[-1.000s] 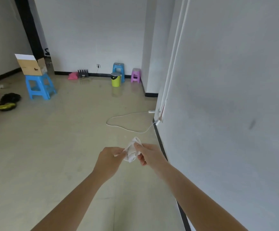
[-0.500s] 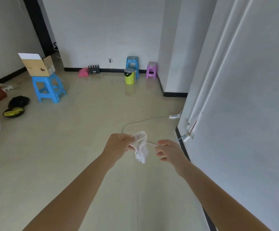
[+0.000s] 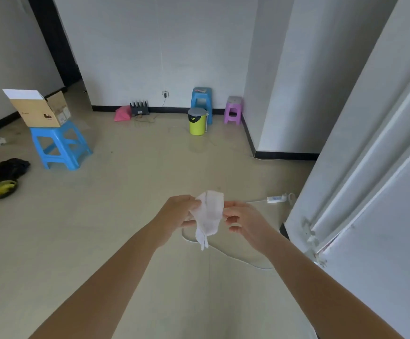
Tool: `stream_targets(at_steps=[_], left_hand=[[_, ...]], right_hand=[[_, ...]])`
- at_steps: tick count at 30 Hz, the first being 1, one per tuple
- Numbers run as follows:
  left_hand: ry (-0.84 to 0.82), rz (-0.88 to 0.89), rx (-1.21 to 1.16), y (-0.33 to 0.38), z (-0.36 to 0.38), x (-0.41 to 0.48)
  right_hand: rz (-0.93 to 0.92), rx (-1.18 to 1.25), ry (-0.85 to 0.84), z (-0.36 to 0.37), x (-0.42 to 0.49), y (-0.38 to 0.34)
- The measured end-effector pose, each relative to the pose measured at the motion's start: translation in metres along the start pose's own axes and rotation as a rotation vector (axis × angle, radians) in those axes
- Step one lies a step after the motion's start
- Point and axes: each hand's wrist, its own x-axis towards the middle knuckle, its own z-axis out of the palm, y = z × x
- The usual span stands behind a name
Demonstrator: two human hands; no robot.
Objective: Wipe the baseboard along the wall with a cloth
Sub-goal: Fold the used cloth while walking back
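Cloth [image 3: 210, 211], white and crumpled, is held in the air above the floor [image 3: 101, 228], pinched at its left edge by the fingers of the left hand [image 3: 177, 212] and at its right edge by thumb and forefinger of the right hand [image 3: 246, 222]. The black baseboard [image 3: 287, 155] is seen at the foot of the wall [image 3: 297, 94], well apart from the cloth. Readying the cloth is judged the step in hand: it is best folded into a flat pad before being lowered, and the white power strip [image 3: 276, 198] lying near the wall should be avoided.
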Motion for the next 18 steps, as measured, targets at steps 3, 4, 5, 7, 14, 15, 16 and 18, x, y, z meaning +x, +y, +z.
stream_targets(at_steps=[3, 4, 5, 7, 14, 15, 16, 18], left_hand=[[0.007, -0.017, -0.161, 0.013, -0.03, 0.079], [0.019, -0.028, -0.216, 0.016, -0.04, 0.108], [0.025, -0.039, -0.269, 0.019, -0.05, 0.137], [0.013, -0.047, -0.337, 0.026, -0.071, 0.199], [-0.052, -0.048, -0.382, 0.078, -0.149, 0.409], [-0.081, -0.044, -0.343, 0.09, -0.157, 0.437], [-0.096, -0.042, -0.292, 0.1, -0.163, 0.465], [-0.101, -0.061, -0.208, 0.117, -0.172, 0.523]], right_hand=[[-0.118, -0.093, 0.041, 0.01, 0.082, -0.037], [-0.161, -0.13, 0.058, 0.014, 0.114, -0.046], [-0.196, -0.167, 0.077, 0.018, 0.147, -0.053], [-0.231, -0.21, 0.092, 0.029, 0.214, -0.067], [-0.279, -0.357, 0.22, 0.044, 0.43, -0.134], [-0.263, -0.397, 0.214, 0.04, 0.458, -0.146], [-0.238, -0.436, 0.187, 0.034, 0.485, -0.159], [-0.176, -0.377, 0.08, 0.018, 0.537, -0.189]])
